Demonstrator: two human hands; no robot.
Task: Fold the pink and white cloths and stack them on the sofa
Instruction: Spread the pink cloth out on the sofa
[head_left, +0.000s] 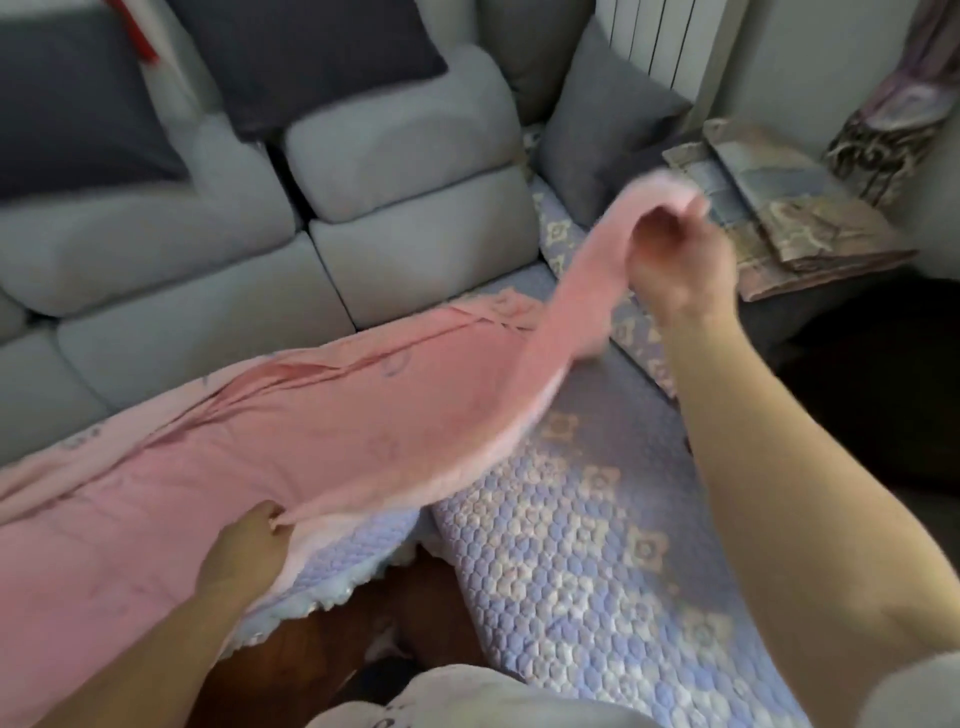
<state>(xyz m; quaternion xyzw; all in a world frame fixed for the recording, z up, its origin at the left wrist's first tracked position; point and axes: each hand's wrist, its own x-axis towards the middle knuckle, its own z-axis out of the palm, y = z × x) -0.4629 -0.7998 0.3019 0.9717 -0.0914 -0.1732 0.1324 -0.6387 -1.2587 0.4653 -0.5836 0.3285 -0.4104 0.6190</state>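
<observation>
Head: raised right hand (675, 260), pink cloth (311, 431) in grip

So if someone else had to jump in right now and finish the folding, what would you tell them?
Left hand: pinches the near edge of the pink cloth, low against the seat.
Right hand: grips the cloth's far end, lifted above the quilted sofa cover.
The pink cloth lies stretched in a long strip across the sofa seat. A folded patterned stack sits at the far right.
Done: the pink cloth looks partly folded lengthwise.
Left: probably bring the raised end over to the left, finish folding, then fold the white cloth, which I cannot see, and stack both.
</observation>
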